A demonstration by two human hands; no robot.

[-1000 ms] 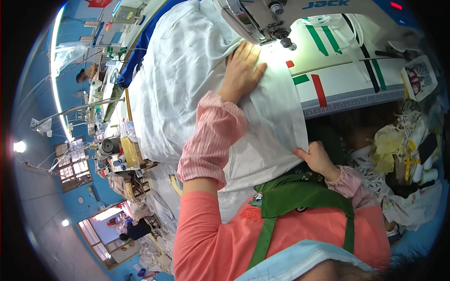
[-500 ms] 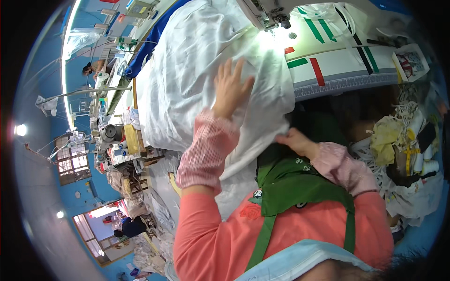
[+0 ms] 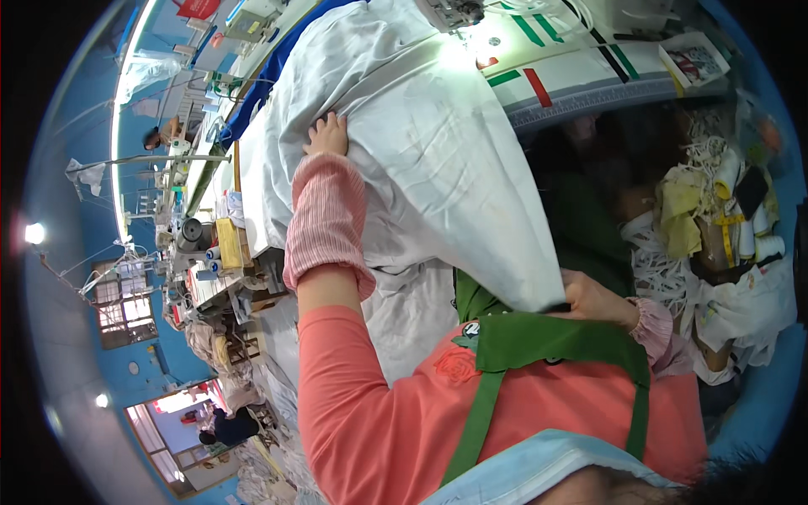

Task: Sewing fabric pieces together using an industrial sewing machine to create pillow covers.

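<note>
A large piece of white fabric point(image 3: 438, 168) spreads over the sewing table and hangs down toward my lap. My left hand point(image 3: 326, 135) lies on its folds at the left, fingers a little bent and apart, pressing the cloth. Close to my waist, my right hand point(image 3: 593, 299) is closed on the pulled-out corner of the fabric, which stretches tight from the table. A small dark bit shows beside that thumb; I cannot tell what it is. At the top, the lit sewing machine head point(image 3: 450, 13) stands over the far part of the cloth.
Coloured tape strips point(image 3: 537, 87) and a ruler strip point(image 3: 589, 99) mark the table's front edge. A small white box point(image 3: 693, 61) sits at the table's right. Thread spools point(image 3: 762, 244) and scraps are heaped at the right. Other machines and two people are farther left.
My left hand has slid left across the fabric. My right hand has come down and right toward my waist, drawing the fabric's edge into a taut point.
</note>
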